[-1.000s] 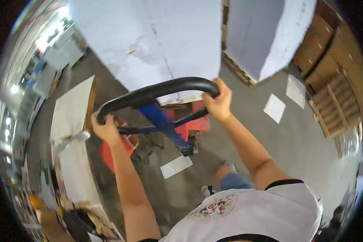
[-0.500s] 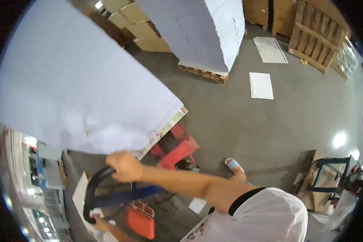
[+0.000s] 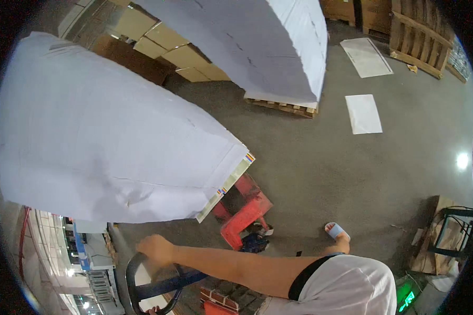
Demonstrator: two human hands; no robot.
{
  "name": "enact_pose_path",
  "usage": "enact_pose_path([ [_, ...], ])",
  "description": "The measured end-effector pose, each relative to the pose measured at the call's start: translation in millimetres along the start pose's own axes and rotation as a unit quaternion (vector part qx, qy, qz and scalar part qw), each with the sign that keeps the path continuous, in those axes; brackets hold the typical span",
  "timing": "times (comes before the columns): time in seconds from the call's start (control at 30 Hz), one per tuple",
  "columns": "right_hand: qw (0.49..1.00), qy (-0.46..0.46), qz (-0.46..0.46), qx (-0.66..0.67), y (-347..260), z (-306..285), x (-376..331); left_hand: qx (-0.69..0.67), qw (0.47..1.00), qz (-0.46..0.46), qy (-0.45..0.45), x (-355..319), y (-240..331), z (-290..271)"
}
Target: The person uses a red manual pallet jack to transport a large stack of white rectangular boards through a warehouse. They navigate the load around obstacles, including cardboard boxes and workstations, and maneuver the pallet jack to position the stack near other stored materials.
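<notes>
My right hand (image 3: 155,251) is closed over the upper end of the dark loop handle (image 3: 132,281) of a red pallet jack (image 3: 246,219). At the lower edge, the fingers of my left hand (image 3: 153,311) are closed on the opposite side of that loop; most of this hand is cut off. A blue shaft runs from the handle toward the jack's red body. Beyond it stands a tall stack (image 3: 105,136) covered in whitish sheets, with coloured strips along its lower edge. The jack's forks are hidden by the stack.
Another tall pale stack (image 3: 268,47) stands on a wooden pallet (image 3: 284,106), near cardboard boxes (image 3: 165,44). Two white sheets (image 3: 363,114) lie on the grey floor. A slatted pallet (image 3: 420,37) leans at the far right. A dark frame (image 3: 454,231) is at right, by wooden boards.
The stacks, the jack and its handle sit lower and farther right in view. My right hand keeps its grip and has dropped in the picture; my left hand has slipped mostly below the edge.
</notes>
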State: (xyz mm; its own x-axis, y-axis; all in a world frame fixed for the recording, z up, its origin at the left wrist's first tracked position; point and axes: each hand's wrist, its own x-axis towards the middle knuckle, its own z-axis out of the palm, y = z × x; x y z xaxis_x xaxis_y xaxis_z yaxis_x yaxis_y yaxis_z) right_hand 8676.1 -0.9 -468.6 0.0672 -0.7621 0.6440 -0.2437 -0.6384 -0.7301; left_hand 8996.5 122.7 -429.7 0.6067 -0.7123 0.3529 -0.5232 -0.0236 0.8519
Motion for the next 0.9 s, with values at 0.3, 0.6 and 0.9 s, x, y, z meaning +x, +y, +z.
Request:
enact_pose_path([
  [0.3,0.994,0.106,0.016,0.018,35,22,124,-0.020,0.997,-0.004,-0.073,139,16,20],
  [0.6,0.977,0.186,0.082,-0.066,-9,18,228,-0.061,0.973,0.096,-0.200,400,30,106],
  [0.9,0.961,0.211,0.108,-0.144,-70,9,325,-0.142,0.906,0.023,-0.399,559,159,306],
])
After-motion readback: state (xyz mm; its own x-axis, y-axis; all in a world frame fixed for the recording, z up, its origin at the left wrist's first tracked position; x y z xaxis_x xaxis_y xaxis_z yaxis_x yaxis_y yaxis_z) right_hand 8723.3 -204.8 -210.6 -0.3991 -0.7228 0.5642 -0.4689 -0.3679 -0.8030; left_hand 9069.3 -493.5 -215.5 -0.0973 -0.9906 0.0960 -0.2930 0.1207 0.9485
